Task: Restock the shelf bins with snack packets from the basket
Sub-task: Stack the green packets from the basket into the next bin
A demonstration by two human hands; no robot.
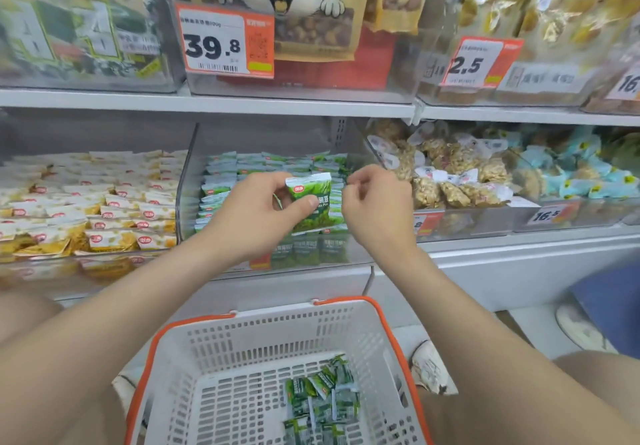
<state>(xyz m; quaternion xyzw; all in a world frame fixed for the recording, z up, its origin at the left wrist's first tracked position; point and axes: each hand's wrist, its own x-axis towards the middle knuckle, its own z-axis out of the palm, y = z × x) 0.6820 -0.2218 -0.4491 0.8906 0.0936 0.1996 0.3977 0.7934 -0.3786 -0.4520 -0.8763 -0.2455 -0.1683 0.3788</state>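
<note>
My left hand (258, 210) grips a green pea snack packet (313, 202) between thumb and fingers, held upright over the middle clear shelf bin (187, 181), which holds rows of the same green packets (242, 167). Just right of the packet hovers my right hand (375, 198), fingers curled, holding nothing that I can see. Below, a white basket with orange rim (242, 333) sits between my knees, with several green packets (320, 399) lying in its bottom right.
The left bin holds white and yellow packets (90, 209). To the right are bins of nut clusters (457, 174) and blue packets (571, 170). Above is a shelf with large bags and price tags (225, 40). My shoes (431, 368) flank the basket.
</note>
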